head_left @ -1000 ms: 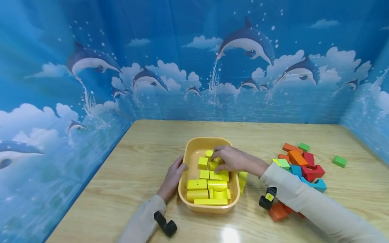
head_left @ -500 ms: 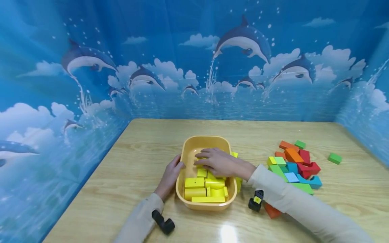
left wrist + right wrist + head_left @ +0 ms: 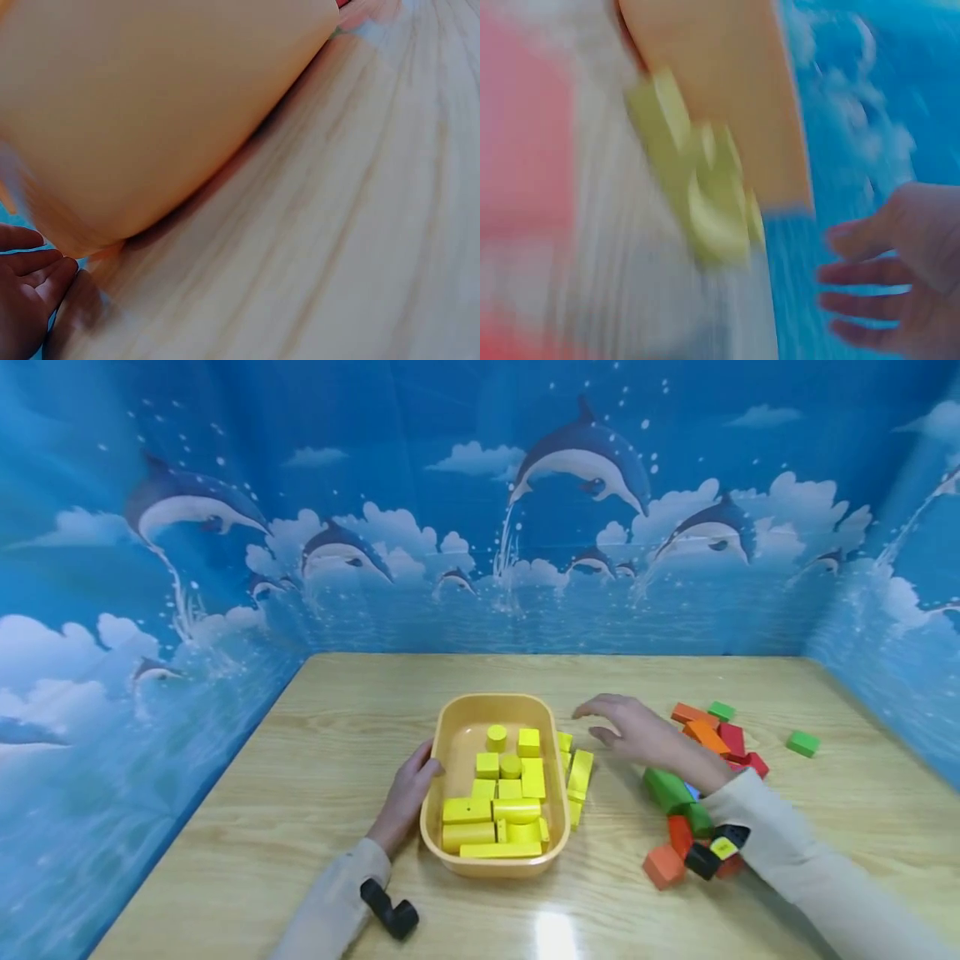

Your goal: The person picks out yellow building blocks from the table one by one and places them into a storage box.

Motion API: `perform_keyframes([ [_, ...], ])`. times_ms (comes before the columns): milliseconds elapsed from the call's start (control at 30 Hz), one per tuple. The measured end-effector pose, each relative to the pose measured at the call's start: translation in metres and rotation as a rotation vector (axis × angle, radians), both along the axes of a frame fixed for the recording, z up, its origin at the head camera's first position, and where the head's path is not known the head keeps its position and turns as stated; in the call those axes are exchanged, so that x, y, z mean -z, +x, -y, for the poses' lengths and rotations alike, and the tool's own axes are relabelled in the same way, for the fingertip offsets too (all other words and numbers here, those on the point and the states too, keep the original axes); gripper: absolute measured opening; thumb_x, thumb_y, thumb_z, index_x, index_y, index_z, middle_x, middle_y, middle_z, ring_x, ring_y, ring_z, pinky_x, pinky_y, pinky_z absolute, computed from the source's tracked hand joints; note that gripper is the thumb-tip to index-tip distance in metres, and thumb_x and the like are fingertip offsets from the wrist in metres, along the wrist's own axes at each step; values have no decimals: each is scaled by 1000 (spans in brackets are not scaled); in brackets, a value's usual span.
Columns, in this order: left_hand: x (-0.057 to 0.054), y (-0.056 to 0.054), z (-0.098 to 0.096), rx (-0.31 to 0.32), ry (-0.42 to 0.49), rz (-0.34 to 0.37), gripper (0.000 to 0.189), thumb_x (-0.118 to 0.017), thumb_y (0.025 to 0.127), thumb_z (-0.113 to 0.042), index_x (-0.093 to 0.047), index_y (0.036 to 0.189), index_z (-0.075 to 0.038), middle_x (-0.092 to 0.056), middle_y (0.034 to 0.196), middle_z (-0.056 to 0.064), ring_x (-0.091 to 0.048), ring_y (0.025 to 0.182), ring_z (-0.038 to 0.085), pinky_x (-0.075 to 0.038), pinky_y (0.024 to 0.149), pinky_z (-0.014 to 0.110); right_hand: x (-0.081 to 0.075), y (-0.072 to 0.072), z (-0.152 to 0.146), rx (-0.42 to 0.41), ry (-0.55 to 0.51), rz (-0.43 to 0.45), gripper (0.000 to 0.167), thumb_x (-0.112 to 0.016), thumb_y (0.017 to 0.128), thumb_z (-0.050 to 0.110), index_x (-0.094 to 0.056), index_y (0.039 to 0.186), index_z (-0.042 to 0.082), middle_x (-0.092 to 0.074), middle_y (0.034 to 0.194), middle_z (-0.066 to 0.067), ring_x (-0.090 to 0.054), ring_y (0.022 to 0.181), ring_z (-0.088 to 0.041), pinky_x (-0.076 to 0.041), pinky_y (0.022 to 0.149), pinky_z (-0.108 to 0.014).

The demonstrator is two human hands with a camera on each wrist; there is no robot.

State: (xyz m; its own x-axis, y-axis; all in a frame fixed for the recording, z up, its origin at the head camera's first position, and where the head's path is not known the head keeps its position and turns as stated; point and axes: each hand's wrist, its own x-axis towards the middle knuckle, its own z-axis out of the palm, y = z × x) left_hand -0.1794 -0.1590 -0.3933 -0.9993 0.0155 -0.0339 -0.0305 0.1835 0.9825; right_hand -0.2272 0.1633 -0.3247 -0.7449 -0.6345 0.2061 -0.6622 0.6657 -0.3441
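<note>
A yellow plastic bin (image 3: 457, 714) stands on the table with several yellow wooden blocks (image 3: 467, 811) inside: cubes, cylinders, bars and an arch. My left hand (image 3: 405, 793) rests against its left side, fingertips at the outer wall (image 3: 165, 112) in the left wrist view. To the right of the bin, my right hand (image 3: 645, 739) hovers with spread, loosely bent fingers and nothing in them. Several more yellow blocks (image 3: 580, 774) lie just beyond the bin's right wall. The right wrist view shows these blocks (image 3: 694, 180) blurred, with the right hand (image 3: 907, 277) apart from them.
A pile of orange, red, green and blue blocks (image 3: 705, 737) lies on the right, partly hidden by my right arm. One green block (image 3: 803, 743) sits apart farther right. An orange block (image 3: 664, 867) is near the forearm. A dolphin-print curtain (image 3: 480, 527) surrounds the table.
My right hand has lifted out of the bin and moved right, uncovering the yellow blocks inside. The left hand stays at the bin's side. The whole view has shifted slightly.
</note>
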Motion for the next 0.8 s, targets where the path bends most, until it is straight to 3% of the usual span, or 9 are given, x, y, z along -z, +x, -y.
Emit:
perform_keyframes([
  [133,-1,1,1,-6,-5,11,60,-42,88,-13,-36,147,-1,-39,147,22,-45,128,36,-36,107,49,9,7,-54,119,82,115,30,-67,87,6,-65,116,3,-65,113,-13,-59,105,-33,-51,86,-49],
  [300,0,0,1,2,-13,-5,58,-41,90,-14,-37,146,0,-41,146,22,-47,126,35,-37,106,49,34,20,-91,182,16,60,26,-64,90,9,-68,116,8,-66,114,-12,-60,86,-22,-51,71,-36],
  [433,-1,0,2,-6,-24,-18,57,-41,90,-14,-38,145,0,-43,144,22,-49,123,34,-39,104,48,44,20,-93,152,-35,13,27,-59,92,3,-69,116,11,-66,116,-13,-62,92,-27,-53,76,-42],
  [567,0,0,2,2,-17,-15,57,-41,90,-13,-38,145,0,-44,143,23,-50,122,34,-40,103,48,43,19,-92,132,-26,8,27,-58,91,0,-71,112,11,-67,113,-12,-61,105,-36,-51,83,-52],
  [700,0,-1,1,5,0,-10,58,-42,89,-13,-38,146,0,-44,144,22,-50,123,35,-40,103,48,39,17,-93,166,22,28,22,-58,93,5,-71,110,9,-68,109,-11,-62,100,-34,-51,82,-52],
  [800,0,-1,2,-4,-2,-9,59,-42,88,-13,-39,145,0,-44,144,23,-51,122,34,-41,102,47,38,13,-88,225,73,67,21,-58,95,18,-71,109,7,-69,103,-8,-64,89,-23,-53,77,-46],
])
